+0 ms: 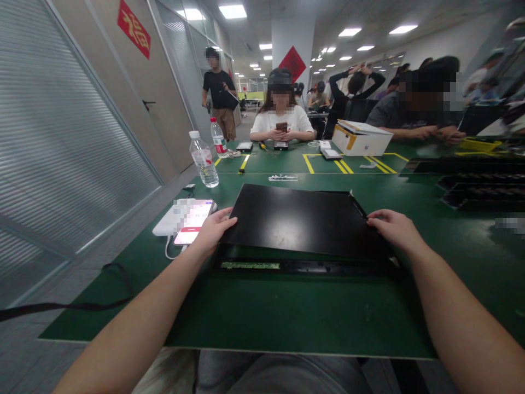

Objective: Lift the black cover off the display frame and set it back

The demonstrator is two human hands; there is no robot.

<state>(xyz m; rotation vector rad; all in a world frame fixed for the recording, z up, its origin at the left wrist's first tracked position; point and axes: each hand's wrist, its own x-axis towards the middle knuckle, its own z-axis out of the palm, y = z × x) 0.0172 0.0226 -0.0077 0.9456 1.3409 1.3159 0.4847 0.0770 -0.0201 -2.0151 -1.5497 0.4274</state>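
A flat black screen panel (pixel 295 219) lies tilted over a thin black frame (pixel 348 268) on the green table. Along the frame's near side runs a narrow green circuit board (pixel 250 266). My left hand (pixel 215 225) grips the panel's left edge, thumb on top and fingers at the side. At the opposite edge, my right hand (pixel 391 227) pinches the panel near its far right corner, where the frame's side shows close to the fingertips. Most of the frame under the panel is hidden.
Left of the panel are a lit phone (pixel 194 221) and a white box-shaped item (pixel 170 218) with a cable. Two water bottles (pixel 204 160) stand behind them. Stacked black frames (pixel 479 186) lie right. A person (pixel 281 123) sits opposite; a white box (pixel 363 139) is nearby.
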